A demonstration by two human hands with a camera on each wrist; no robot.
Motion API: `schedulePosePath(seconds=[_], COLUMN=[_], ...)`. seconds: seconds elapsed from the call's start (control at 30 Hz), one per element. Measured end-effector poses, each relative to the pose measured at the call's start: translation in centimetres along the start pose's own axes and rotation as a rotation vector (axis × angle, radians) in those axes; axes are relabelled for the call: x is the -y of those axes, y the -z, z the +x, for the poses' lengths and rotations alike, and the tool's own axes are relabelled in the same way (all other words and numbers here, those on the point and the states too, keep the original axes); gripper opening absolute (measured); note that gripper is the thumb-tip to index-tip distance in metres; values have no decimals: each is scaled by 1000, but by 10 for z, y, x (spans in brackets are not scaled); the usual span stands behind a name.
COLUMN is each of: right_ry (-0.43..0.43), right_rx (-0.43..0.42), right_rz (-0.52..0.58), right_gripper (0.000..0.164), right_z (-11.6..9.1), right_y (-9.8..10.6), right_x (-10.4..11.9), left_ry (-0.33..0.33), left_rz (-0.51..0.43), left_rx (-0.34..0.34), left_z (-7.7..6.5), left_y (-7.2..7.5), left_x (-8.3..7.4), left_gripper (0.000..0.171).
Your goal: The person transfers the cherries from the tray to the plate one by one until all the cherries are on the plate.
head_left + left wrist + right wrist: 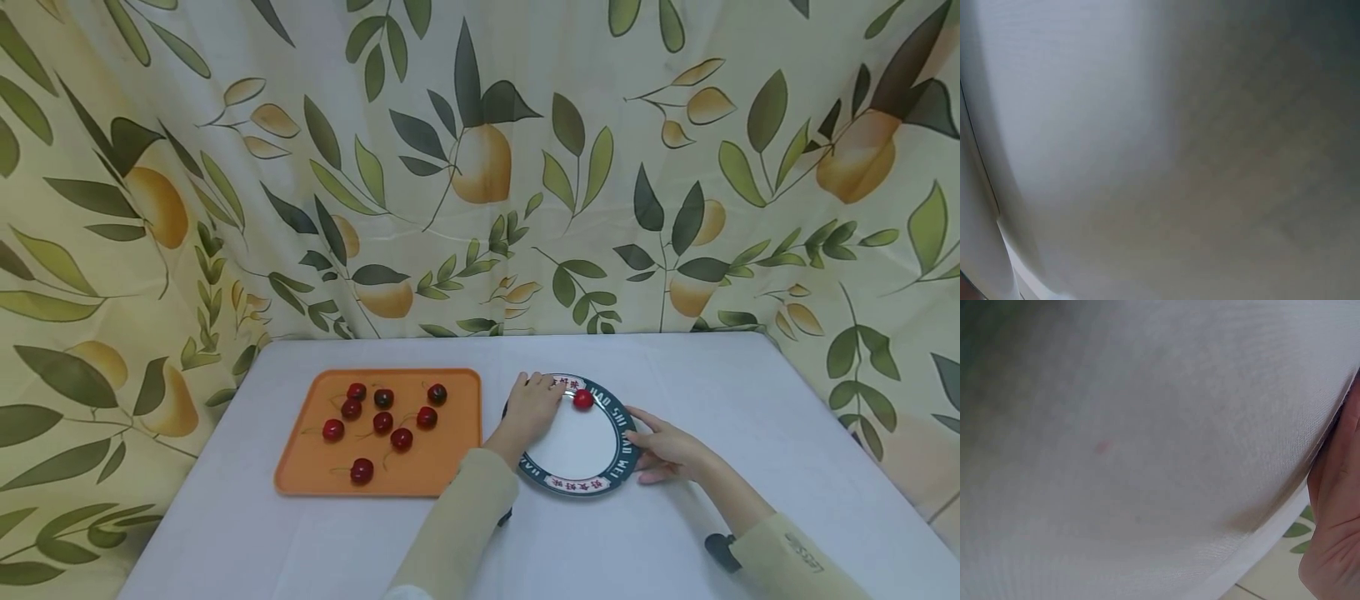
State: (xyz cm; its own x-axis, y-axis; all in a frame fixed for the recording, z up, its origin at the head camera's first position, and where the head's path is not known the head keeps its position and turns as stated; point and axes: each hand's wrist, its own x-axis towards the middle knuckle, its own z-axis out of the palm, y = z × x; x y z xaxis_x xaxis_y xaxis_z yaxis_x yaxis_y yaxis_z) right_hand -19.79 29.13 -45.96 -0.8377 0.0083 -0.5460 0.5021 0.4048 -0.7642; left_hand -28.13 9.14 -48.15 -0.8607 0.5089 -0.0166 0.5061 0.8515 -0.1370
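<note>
A round white plate (577, 446) with a dark lettered rim lies on the table in the head view. One red cherry (582, 401) sits on its far part. My left hand (528, 412) lies over the plate's left rim, back of the hand up, fingertips close beside that cherry. Its thumb is hidden, and I cannot tell whether it pinches the cherry's stem. My right hand (671, 450) grips the plate's right edge, thumb side over the rim and the other fingers at its outer side. Both wrist views are mostly blurred pale cloth.
Left of the plate, an orange rectangular tray (300, 475) holds several dark red cherries (401, 440) with stems. My left sleeve overlaps the tray's near right corner. White cloth (712, 375) covers the table, and a leaf-and-fruit patterned curtain (480, 275) hangs behind it.
</note>
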Motion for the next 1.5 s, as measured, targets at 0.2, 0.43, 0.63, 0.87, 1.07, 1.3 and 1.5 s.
schedulePosePath(seconds=[0.2,0.43,0.63,0.87,1.07,1.3,1.5], right_ry=[5,11,5,3,7,14,16], right_rx=[2,-3,8,9,12,15,17], right_rz=[2,1,19,18,17,23,27], right_gripper=[62,62,62,61,61,60,61], right_z=[-1,-1,-2,-2,-3,-4,-3], right_y=[-1,-1,2,1,0,0,0], right_x=[0,0,0,2,3,2,2], left_ry=[16,27,56,76,102,106,135], left_rz=[2,50,45,14,-24,-136,-172], left_rx=[-27,-33,42,20,42,-107,-220], left_z=[-4,-13,-29,-58,-84,-121,-156], left_y=[0,11,20,29,38,33,23], left_x=[7,25,36,50,70,102,133], left_gripper=[41,41,48,52,54,51,45])
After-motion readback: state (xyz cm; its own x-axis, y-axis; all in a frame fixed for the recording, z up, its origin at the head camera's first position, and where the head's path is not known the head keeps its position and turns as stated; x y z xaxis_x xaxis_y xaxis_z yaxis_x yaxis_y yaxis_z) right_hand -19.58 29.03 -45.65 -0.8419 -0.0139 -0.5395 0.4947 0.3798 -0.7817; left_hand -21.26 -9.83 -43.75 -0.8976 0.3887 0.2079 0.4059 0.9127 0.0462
